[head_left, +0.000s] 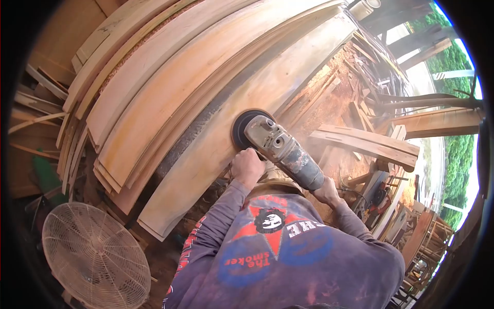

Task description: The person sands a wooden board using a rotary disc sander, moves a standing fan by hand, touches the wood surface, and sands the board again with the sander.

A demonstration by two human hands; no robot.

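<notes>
Two bare hands, one power sander (290, 157), one round disc (239, 131) at its head. The disc is flat on the face of one long, pale curved board (293, 67), roughly mid-view; that board runs from 8 o'clock up to 1 o'clock. The left hand (248, 167) is closed at the side of the sander's head, at 6 o'clock from the disc; what its fingers wrap is mostly hidden. The right hand (328, 193) grips the rear end of the sander body, at 4 o'clock from the disc. Sander tilted across the view, head toward 10 o'clock, rear toward 4.

One dark strip (200, 129) lies alongside the pale board on its 10 o'clock side. Beyond it, 9 to 12 o'clock, several layers of curved boards (154, 121); exact count unclear, edges overlap. One round wire-caged fan (96, 252) at 8 o'clock. One short thick beam (365, 147) at 3 o'clock, wood scraps and sawdust (329, 85) around 2. Green foliage (453, 56) outside, 2 o'clock. One printed shirt (314, 262), sleeves long, at 5 to 6 o'clock.
</notes>
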